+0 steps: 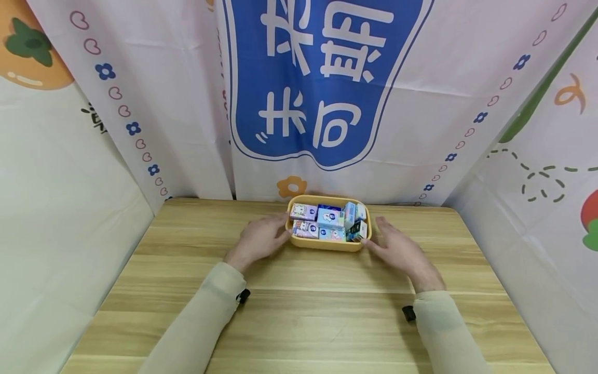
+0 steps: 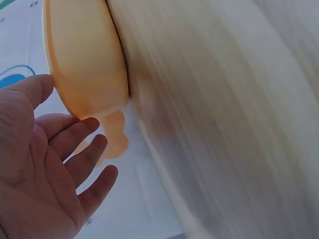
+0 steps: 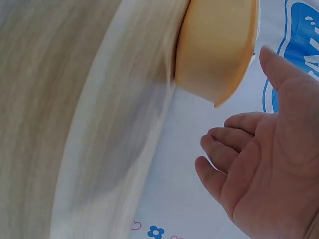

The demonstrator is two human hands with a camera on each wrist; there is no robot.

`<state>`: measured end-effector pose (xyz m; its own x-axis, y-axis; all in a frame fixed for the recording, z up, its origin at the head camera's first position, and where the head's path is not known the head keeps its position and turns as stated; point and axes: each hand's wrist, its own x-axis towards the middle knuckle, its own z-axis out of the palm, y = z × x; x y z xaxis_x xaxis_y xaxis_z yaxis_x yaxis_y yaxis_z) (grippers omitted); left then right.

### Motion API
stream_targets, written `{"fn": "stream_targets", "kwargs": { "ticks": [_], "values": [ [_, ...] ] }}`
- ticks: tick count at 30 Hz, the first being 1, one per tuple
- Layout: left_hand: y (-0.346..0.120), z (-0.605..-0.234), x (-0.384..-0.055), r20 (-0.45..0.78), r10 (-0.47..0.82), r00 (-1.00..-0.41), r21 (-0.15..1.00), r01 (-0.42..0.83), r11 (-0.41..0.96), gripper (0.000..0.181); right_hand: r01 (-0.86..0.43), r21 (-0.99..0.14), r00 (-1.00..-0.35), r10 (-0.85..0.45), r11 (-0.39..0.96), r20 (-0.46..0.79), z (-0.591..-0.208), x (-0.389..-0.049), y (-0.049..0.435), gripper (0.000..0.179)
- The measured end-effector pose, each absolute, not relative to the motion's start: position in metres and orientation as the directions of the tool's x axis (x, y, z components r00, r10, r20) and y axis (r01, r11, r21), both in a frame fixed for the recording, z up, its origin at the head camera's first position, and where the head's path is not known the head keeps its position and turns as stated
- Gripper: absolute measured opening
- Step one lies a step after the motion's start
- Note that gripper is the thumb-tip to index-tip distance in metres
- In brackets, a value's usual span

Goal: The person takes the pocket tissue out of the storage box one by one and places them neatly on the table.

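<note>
A yellow-orange basket [image 1: 327,245] with rounded corners stands at the back of the table. Several small printed boxes, among them a light blue box [image 1: 330,218] and a lilac box [image 1: 302,212], lie inside it. At its left end is my left hand [image 1: 262,239], thumb and fingertips at the wall and fingers loosely bent; the left wrist view shows the same hand [image 2: 45,159] beside the basket wall [image 2: 87,59]. My right hand [image 1: 399,249] is at the opposite end, thumb near the front right corner. In the right wrist view, its fingers [image 3: 219,149] are apart from the basket.
The wood-grain table [image 1: 327,311] extends in front of the basket. Right behind it hangs a white printed cloth [image 1: 187,104] with a large blue sign [image 1: 317,150]. Similar cloth sheets close off the left and right sides.
</note>
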<state>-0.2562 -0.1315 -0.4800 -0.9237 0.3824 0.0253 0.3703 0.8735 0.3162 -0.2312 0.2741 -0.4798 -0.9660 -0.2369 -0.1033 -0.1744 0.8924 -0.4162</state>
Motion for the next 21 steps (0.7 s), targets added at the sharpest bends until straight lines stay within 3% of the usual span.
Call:
{"fn": "stream_targets", "kwargs": {
  "ticks": [21],
  "values": [
    [-0.092,-0.478,-0.238,0.012,0.424,-0.905,0.271,0.412,0.870,0.071,-0.129,-0.515,-0.953,-0.248,0.848,-0.171,-0.473,-0.227,0.286,0.135]
  ]
}}
